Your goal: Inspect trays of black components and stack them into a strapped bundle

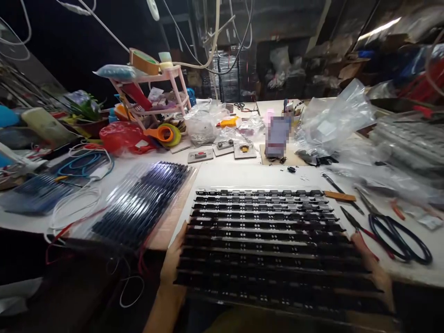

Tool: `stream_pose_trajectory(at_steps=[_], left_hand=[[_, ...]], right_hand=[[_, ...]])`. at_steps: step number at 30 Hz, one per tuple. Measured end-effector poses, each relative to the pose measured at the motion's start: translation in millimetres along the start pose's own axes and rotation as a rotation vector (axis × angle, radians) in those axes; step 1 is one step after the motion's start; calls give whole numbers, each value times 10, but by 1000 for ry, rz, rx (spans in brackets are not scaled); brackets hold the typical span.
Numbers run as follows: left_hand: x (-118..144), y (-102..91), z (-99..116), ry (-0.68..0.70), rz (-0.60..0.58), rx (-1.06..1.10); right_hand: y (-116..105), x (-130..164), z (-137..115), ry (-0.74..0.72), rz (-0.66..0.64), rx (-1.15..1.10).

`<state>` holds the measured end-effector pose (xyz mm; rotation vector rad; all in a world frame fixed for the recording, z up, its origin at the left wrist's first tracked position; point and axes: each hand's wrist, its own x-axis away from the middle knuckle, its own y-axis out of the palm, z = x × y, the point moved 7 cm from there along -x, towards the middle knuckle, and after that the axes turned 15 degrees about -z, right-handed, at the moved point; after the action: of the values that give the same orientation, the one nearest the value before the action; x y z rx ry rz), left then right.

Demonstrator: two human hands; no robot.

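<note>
Rows of black strips [263, 238] sit across the near edge of the white table [409, 274]. The left hand [175, 259] grips their left end, and the right hand [374, 266] grips the right. Big scissors [376, 218] lie near the right hand. A shiny plastic-wrapped pile [145, 199] lies left.

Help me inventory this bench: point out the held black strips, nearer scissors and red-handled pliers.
Held black strips [272, 237]: head view, middle of one strip.
Nearer scissors [374, 213]: head view, where blades meet handles.
Red-handled pliers [357, 225]: head view, around the joint.
</note>
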<state>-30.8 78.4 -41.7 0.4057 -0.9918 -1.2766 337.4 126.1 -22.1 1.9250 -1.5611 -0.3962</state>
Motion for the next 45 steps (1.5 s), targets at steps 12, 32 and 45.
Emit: stream_pose_trajectory(at_steps=[12, 32, 45], left_hand=[[-280, 156, 58, 17, -219, -25], [-358, 190, -12, -31, -228, 26], [-407, 178, 51, 16, -47, -7]], right_hand=[[537, -336, 61, 69, -23, -162], [261, -406, 230, 154, 153, -253], [94, -402, 87, 254, 134, 235]])
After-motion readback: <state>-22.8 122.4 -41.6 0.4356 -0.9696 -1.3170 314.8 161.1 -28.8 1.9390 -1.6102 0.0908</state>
